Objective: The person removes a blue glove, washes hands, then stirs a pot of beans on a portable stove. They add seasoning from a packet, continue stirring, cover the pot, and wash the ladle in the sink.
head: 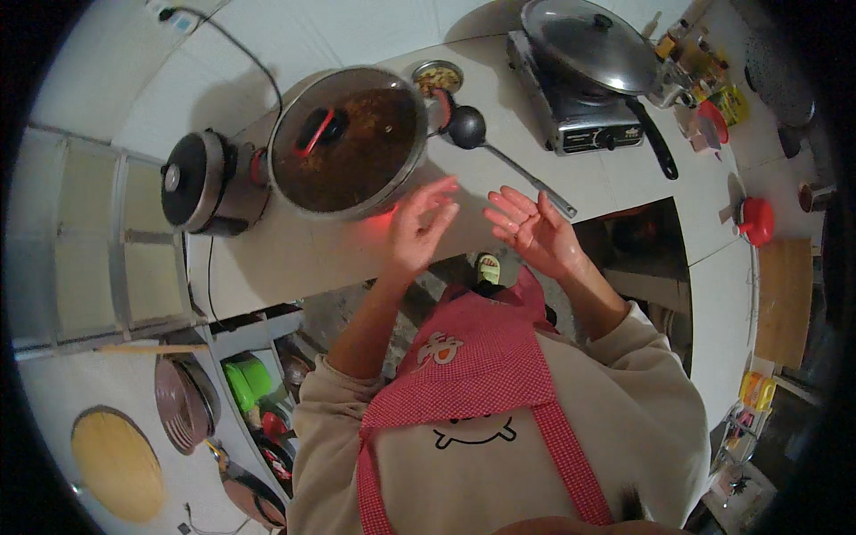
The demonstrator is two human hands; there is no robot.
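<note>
My left hand is raised over the counter's front edge with its fingers loosely curled, holding nothing. Just right of it, my right hand is turned palm up, wet-looking and empty. Beyond my left hand stands a large round pot of dark brown liquid under what appears to be a glass lid with a black and red handle; a red glow shows under its near side. A black ladle with a long metal handle lies on the counter beyond my right hand. Behind it sits a small metal bowl with chopped food.
A rice cooker stands left of the pot. At the back right, a lidded pan sits on a portable gas stove, its black handle pointing towards me. Bottles stand farther right. A red container is near the right edge.
</note>
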